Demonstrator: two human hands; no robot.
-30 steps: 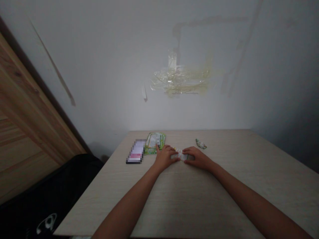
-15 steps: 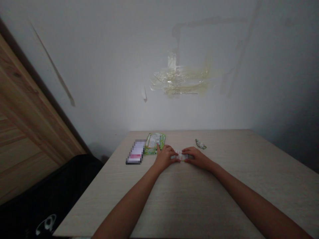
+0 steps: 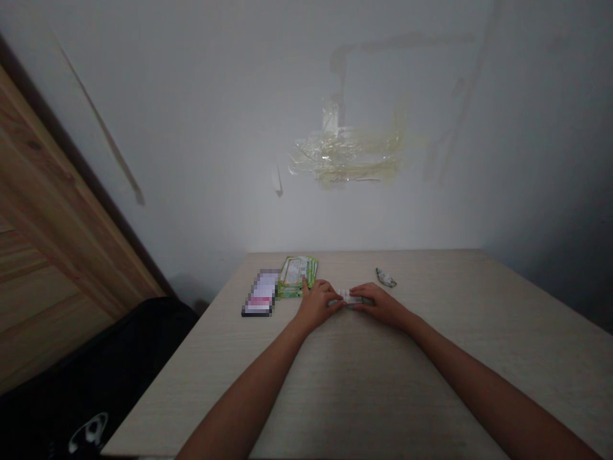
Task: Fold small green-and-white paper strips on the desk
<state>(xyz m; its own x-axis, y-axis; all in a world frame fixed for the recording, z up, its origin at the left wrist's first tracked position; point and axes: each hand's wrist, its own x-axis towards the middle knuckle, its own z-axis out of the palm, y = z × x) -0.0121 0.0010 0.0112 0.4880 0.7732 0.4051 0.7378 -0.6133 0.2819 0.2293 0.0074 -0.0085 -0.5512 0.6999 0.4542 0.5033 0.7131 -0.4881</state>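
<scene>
A flat, whitish printed packet lies low over the middle of the table, pinched between my two hands. My left hand is closed on its left end, thumb at the near edge and fingers at the far edge. On its right end my right hand grips in the same way. The fingers cover both ends, so only the middle strip shows. Just beyond my left hand is a stack of green-and-white printed packets. A small crumpled green-and-white packet lies past my right hand.
A phone with a blurred-out screen lies left of the stack. The pale wood table meets a grey wall with glossy tape on it. A black bag or cloth and wooden boards stand at the left.
My right thumb has shifted slightly upward along the packet's near edge, and the packet's visible strip looks narrower and a little tilted. My left hand has hardly moved.
</scene>
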